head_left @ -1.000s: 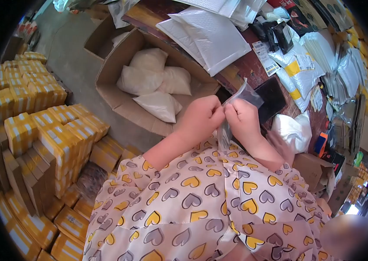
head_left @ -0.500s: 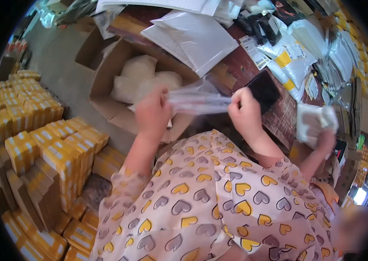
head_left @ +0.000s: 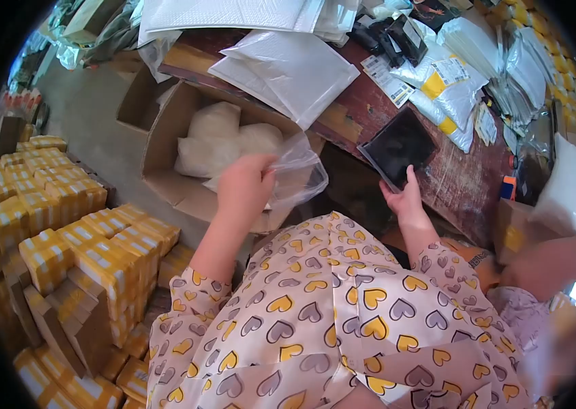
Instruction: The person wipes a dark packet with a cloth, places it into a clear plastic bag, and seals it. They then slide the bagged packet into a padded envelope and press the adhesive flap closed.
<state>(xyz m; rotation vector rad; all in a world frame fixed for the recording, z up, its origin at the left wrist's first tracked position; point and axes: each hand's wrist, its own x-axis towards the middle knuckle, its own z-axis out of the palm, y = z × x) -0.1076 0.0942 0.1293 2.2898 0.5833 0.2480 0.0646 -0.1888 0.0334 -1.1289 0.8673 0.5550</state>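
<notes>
My left hand is closed on the edge of a clear plastic bag, which hangs out to the right with its mouth spread. With the thumb above and the fingers beneath, my right hand grips the near corner of a flat black square case. The case lies at the edge of the worn red table, slightly tilted. Below and left of the bag is an open cardboard box with several cloudy, whitish plastic bundles in it.
White padded mailers lie on the table's far side. Labelled parcels are piled at its right. Stacks of yellow-taped boxes stand on the floor at left. Another person's arm reaches in at right, near a white package.
My right hand has let go of the plastic bag, moved right and taken hold of the black case. The left hand still holds the bag. The other person's arm has shifted right.
</notes>
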